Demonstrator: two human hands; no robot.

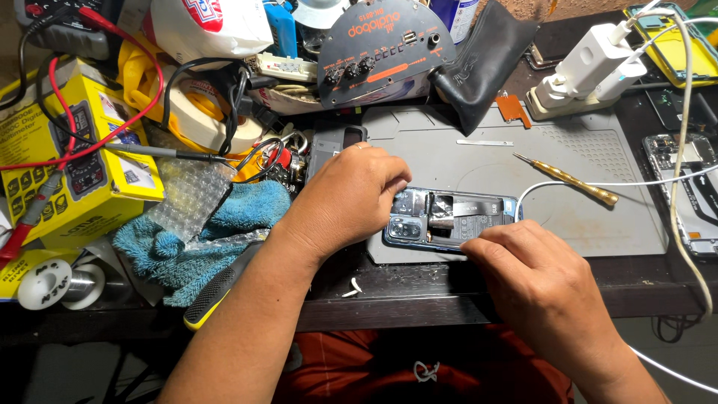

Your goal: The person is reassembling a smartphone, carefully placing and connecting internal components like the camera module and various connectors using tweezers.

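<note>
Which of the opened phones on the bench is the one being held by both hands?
The blue-edged phone on the grey mat, between the left hand and right hand. The other opened phone lies untouched at the right edge.

A yellow box (82,161) picturing a meter sits at the bench's left edge; a white-and-red bag (209,26) lies behind it, and a dark label (473,209) covers the opened phone's battery.
</note>
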